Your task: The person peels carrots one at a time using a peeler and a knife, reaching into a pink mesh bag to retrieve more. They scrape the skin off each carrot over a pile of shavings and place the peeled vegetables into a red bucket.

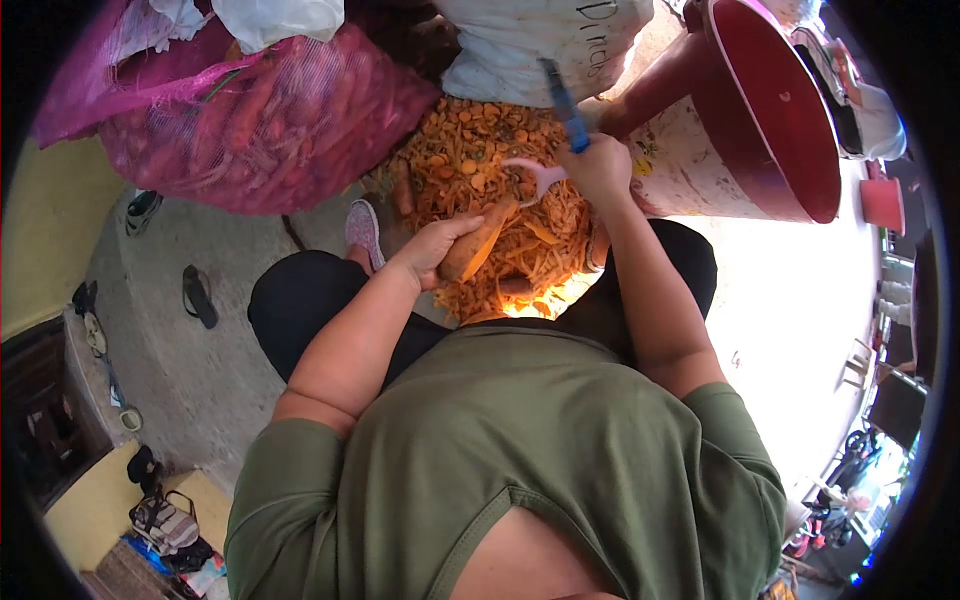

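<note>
My left hand (440,245) is wrapped round an orange root, a carrot (478,245), partly peeled with a bright orange strip along its side. My right hand (598,170) grips a pale pink Y-shaped peeler (540,178), its head near the carrot's far tip. A blue-handled knife (566,108) sticks up from the same hand, its dark end pointing away from me. Beneath both hands lies a large heap of orange peelings and cut pieces (475,150), between my knees.
A pink mesh sack (270,120) full of roots stands at the front left. Beyond the heap is a white sack (545,50) with writing. A large red bucket (765,110) leans at the right. Slippers (198,296) lie on the concrete floor at the left.
</note>
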The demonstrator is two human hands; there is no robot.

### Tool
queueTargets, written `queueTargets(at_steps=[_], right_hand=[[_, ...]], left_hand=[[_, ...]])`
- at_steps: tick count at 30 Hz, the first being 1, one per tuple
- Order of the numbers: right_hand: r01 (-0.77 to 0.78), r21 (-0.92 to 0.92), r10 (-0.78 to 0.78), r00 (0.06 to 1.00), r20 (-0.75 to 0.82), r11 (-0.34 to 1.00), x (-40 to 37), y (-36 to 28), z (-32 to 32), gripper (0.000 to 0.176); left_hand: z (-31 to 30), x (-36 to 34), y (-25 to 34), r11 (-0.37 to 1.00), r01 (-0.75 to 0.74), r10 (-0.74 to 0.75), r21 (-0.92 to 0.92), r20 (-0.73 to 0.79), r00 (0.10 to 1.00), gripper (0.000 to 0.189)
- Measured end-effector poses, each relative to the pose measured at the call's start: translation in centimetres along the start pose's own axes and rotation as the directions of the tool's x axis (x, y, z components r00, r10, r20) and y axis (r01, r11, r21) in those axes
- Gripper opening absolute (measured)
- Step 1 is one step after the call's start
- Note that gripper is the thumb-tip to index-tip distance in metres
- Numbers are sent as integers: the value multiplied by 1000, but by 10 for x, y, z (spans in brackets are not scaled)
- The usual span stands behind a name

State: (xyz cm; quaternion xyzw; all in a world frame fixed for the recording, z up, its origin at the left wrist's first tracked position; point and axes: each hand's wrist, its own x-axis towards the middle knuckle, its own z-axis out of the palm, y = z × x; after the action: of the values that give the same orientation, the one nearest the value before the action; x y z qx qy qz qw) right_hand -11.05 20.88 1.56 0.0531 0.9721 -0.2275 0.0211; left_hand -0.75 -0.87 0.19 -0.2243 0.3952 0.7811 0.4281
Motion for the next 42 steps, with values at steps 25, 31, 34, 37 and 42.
queueTargets(at_steps=[25, 31, 34, 37, 42], right_hand=[[-201, 24, 197, 973, 121, 979, 8, 7, 9, 33], [-58, 37, 46, 963, 266, 998, -8, 0, 16, 34], [-159, 36, 155, 983, 97, 987, 11, 20, 13, 28], [-200, 153, 174, 970, 168, 968, 2, 4, -1, 32], [-44, 100, 28, 987, 161, 994, -7, 1, 13, 30]], left_hand=[[-8, 13, -9, 989, 50, -44, -139, 42, 998, 34], [-7, 9, -7, 998, 57, -56, -28, 14, 998, 34], [-10, 7, -7, 998, 48, -46, -51, 53, 998, 34], [-8, 6, -4, 996, 72, -69, -59, 65, 996, 33], [-10, 5, -3, 998, 59, -60, 9, 78, 995, 33]])
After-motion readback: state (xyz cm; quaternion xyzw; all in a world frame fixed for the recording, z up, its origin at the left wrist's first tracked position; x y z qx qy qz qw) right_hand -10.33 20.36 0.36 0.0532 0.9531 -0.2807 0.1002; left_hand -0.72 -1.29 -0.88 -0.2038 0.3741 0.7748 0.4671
